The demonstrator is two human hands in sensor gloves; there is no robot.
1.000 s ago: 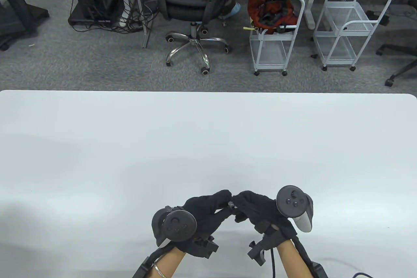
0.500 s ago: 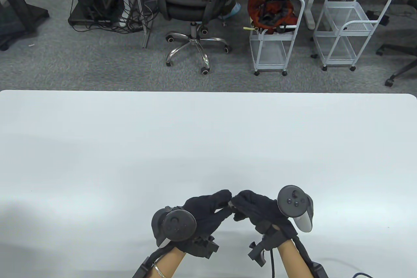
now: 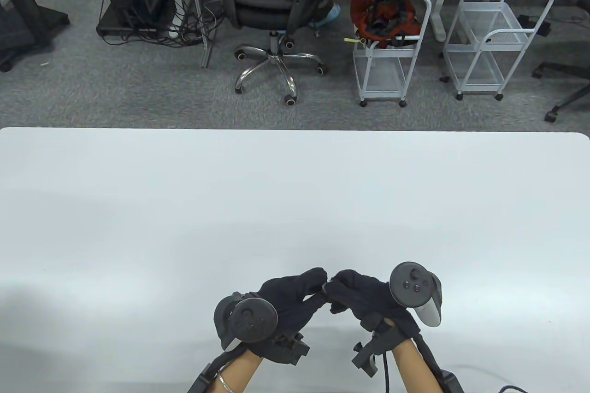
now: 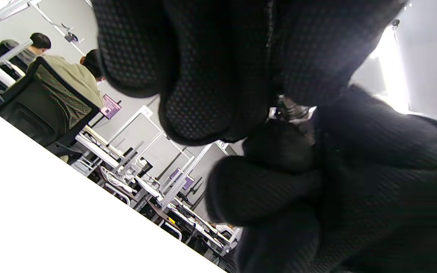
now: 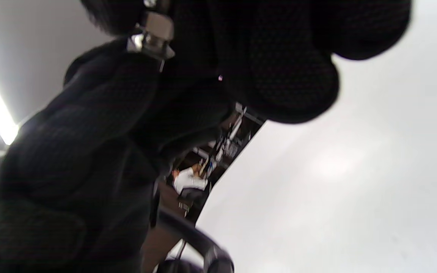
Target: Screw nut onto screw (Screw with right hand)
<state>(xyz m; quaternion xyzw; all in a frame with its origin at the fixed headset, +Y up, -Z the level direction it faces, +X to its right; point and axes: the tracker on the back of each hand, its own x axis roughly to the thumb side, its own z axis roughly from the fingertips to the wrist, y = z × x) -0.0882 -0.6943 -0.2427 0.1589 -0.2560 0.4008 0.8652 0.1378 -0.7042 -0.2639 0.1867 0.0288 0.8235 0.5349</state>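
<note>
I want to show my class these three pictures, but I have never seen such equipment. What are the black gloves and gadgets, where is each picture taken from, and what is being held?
They are a person's two hands in black sensor gloves. The round gadget on each hand's back is a motion tracker, merely strapped on.

One camera looks down at the white table: left hand, right hand, fingertips meeting. The other two cameras sit on the wrists, tilted, looking along the fingers.

Between the fingertips is a small metal screw with a nut. Who holds which part is hidden.

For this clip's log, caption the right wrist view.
Right hand and left hand meet at a metal nut above the white table.
</note>
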